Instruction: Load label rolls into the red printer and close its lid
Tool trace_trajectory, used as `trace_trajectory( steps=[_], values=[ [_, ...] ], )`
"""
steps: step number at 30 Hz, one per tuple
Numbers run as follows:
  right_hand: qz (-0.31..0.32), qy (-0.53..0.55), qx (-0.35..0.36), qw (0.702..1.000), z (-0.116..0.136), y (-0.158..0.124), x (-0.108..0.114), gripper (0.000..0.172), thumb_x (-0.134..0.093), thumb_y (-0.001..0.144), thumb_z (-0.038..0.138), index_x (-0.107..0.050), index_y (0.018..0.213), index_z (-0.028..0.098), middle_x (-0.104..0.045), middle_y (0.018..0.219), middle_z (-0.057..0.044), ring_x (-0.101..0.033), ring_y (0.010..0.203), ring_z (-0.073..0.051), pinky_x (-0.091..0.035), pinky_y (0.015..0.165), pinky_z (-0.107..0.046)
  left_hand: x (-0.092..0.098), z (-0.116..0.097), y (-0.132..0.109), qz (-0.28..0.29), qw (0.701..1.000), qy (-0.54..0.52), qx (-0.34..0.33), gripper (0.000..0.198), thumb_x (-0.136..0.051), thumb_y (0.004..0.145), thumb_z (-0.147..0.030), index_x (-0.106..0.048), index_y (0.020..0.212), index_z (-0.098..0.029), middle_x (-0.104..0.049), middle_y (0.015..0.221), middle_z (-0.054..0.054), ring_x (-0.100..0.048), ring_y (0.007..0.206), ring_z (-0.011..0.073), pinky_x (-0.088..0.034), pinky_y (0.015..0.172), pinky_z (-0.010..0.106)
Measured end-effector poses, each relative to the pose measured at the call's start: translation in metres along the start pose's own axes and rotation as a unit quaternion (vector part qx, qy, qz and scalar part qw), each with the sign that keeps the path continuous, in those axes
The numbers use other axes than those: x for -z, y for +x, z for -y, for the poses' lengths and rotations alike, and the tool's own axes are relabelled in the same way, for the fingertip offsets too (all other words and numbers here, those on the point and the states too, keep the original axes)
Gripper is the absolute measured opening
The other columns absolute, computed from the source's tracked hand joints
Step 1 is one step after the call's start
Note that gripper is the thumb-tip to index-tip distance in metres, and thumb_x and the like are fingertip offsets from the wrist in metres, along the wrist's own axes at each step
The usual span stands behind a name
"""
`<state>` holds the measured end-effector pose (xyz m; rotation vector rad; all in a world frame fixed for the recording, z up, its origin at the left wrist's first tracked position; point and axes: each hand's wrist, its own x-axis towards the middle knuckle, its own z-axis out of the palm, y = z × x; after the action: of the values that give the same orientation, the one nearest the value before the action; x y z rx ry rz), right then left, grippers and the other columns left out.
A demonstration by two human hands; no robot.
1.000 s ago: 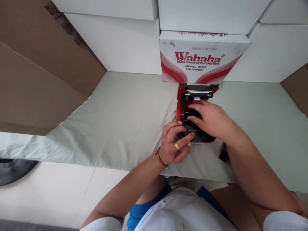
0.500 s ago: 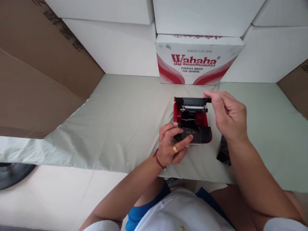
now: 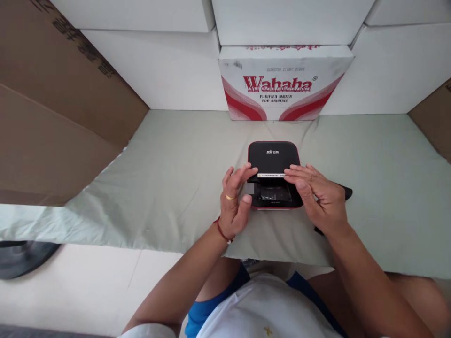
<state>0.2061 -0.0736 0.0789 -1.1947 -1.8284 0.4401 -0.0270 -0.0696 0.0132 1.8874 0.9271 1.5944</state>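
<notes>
left hand (image 3: 235, 202) | right hand (image 3: 319, 197) | fingertips on closed printer (image 3: 273, 159)

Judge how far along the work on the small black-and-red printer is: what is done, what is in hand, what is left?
Done: the printer sits with its lid shut, a white strip showing at the front seam. In hand: the left hand and right hand rest their fingertips at that seam, one on each side. Left: probably only letting go. A dark object lies on the cloth, partly hidden behind the right hand.
</notes>
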Motion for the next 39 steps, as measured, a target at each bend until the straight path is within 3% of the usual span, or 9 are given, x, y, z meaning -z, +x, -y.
trace_trajectory(
  steps=[5, 12, 16, 19, 23, 27, 34, 36, 39],
  values=[
    [-0.027, 0.023, 0.005, 0.999, -0.004, -0.003, -0.005, 0.029, -0.058, 0.111, 0.025, -0.086, 0.112, 0.029, -0.087, 0.121, -0.004, -0.08, 0.123, -0.024, -0.056, 0.12, -0.054, -0.001, -0.003, 0.001, -0.037, 0.999, 0.003, 0.034, 0.049, -0.042, 0.117, -0.041, -0.051, 0.164, -0.033, -0.081, 0.136, 0.007, -0.067, 0.144, 0.0273, -0.041, 0.128, 0.055],
    [-0.055, 0.001, 0.039, 0.998, -0.002, -0.011, -0.013, 0.025, -0.059, 0.111, 0.024, -0.082, 0.12, 0.025, -0.086, 0.125, -0.006, -0.078, 0.127, -0.025, -0.054, 0.12, -0.051, -0.003, 0.012, 0.004, -0.048, 0.986, -0.132, 0.092, 0.044, -0.068, 0.105, -0.042, -0.064, 0.149, -0.034, -0.083, 0.123, 0.005, -0.07, 0.137, 0.0271, -0.044, 0.128, 0.052],
    [-0.033, -0.04, 0.114, 0.992, 0.009, -0.027, -0.013, 0.025, -0.061, 0.109, 0.019, -0.076, 0.128, 0.023, -0.084, 0.13, -0.008, -0.075, 0.134, -0.025, -0.043, 0.131, -0.053, -0.005, 0.023, 0.009, -0.094, 0.955, -0.219, 0.175, 0.074, -0.085, 0.088, -0.044, -0.055, 0.155, -0.045, -0.064, 0.161, 0.0, -0.048, 0.163, 0.0275, -0.035, 0.137, 0.049],
    [-0.039, -0.066, 0.147, 0.986, 0.014, -0.044, -0.015, 0.025, -0.064, 0.105, 0.014, -0.076, 0.125, 0.021, -0.086, 0.126, -0.008, -0.074, 0.133, -0.025, -0.046, 0.128, -0.052, -0.004, 0.027, 0.013, -0.082, 0.931, -0.263, 0.238, 0.098, -0.092, 0.077, -0.044, -0.043, 0.161, -0.054, -0.042, 0.179, -0.006, -0.023, 0.176, 0.0283, -0.021, 0.144, 0.05],
    [-0.067, -0.087, 0.14, 0.984, 0.014, -0.059, -0.023, 0.037, -0.065, 0.101, 0.008, -0.073, 0.136, 0.021, -0.084, 0.131, -0.01, -0.072, 0.134, -0.026, -0.055, 0.121, -0.05, -0.003, 0.028, 0.014, -0.05, 0.92, -0.291, 0.258, 0.103, -0.093, 0.076, -0.048, -0.038, 0.163, -0.056, -0.037, 0.182, -0.007, -0.016, 0.178, 0.0284, -0.011, 0.147, 0.05],
    [-0.076, -0.087, 0.14, 0.983, 0.011, -0.062, -0.028, 0.044, -0.065, 0.1, 0.005, -0.072, 0.14, 0.023, -0.083, 0.133, -0.009, -0.073, 0.135, -0.026, -0.055, 0.122, -0.051, -0.003, 0.028, 0.013, -0.025, 0.915, -0.299, 0.271, 0.105, -0.094, 0.077, -0.051, -0.035, 0.164, -0.057, -0.036, 0.183, -0.006, -0.016, 0.178, 0.0295, -0.017, 0.147, 0.053],
    [-0.039, -0.077, 0.15, 0.985, 0.016, -0.051, -0.013, 0.031, -0.066, 0.101, 0.007, -0.075, 0.128, 0.019, -0.085, 0.127, -0.01, -0.077, 0.127, -0.026, -0.052, 0.124, -0.051, -0.009, 0.034, 0.01, -0.051, 0.919, -0.298, 0.255, 0.097, -0.095, 0.074, -0.054, -0.047, 0.159, -0.051, -0.04, 0.18, -0.004, -0.025, 0.176, 0.0305, -0.023, 0.146, 0.052],
    [-0.016, -0.038, 0.129, 0.991, 0.023, -0.036, 0.0, 0.02, -0.062, 0.105, 0.012, -0.079, 0.114, 0.02, -0.087, 0.114, -0.008, -0.081, 0.114, -0.024, -0.058, 0.115, -0.046, -0.012, 0.035, 0.008, -0.054, 0.919, -0.302, 0.25, 0.091, -0.093, 0.077, -0.058, -0.051, 0.156, -0.047, -0.041, 0.179, -0.002, -0.028, 0.174, 0.0316, -0.023, 0.145, 0.053],
    [0.065, -0.051, 0.046, 0.996, 0.033, 0.002, 0.017, 0.033, -0.055, 0.112, 0.026, -0.079, 0.09, 0.023, -0.085, 0.092, -0.005, -0.08, 0.089, -0.021, -0.061, 0.089, -0.036, -0.017, 0.034, 0.005, -0.056, 0.918, -0.312, 0.238, 0.08, -0.087, 0.083, -0.061, -0.055, 0.154, -0.041, -0.046, 0.176, 0.001, -0.032, 0.172, 0.0313, -0.021, 0.146, 0.052]
  ],
)
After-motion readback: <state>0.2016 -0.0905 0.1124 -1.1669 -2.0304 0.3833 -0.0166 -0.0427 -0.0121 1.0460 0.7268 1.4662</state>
